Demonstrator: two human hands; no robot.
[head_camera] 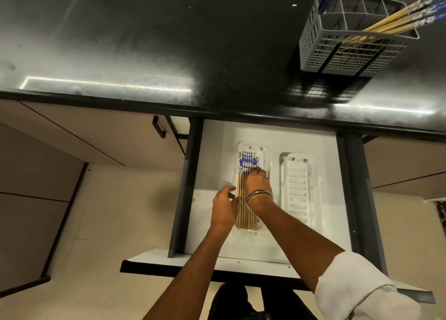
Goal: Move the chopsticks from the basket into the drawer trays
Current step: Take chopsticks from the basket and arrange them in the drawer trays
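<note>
- Chopsticks in the tray (243, 194): a row lying side by side in the left tray (263, 153) of the open drawer (212, 155), blue-patterned ends toward the worktop, bare wooden tips toward the drawer front.
- More chopsticks in the basket (395, 21): leaning out of a right-hand compartment, patterned ends pointing up and right past the rim.
- Right tray (299, 189): white, slotted, just beside the left tray, nothing lying in it.
- Right hand (259, 183): palm down over the right side of the row, fingers curled with tips pressed on the chopsticks near where the pattern ends; grip half clenched, whether actually pinching a stick cannot be told.
- Metal bangle (258, 195) around the right wrist; forearm stretched in from the lower right, white sleeve (357, 288) rolled up near the elbow.
- Left hand (224, 205): at the left edge of the tray, thumb up, fingers loosely spread and touching the side of the row; grip released, nothing held.
- Left forearm bare, reaching up from the bottom edge, nearly crossing toward the right wrist.
- Basket (321, 51): grey plastic grid with dividers, standing on the dark glossy worktop (144, 42), far right, well apart from the drawer.
- Cabinet handle (158, 126) left of the drawer; pale floor (108, 211) below.
</note>
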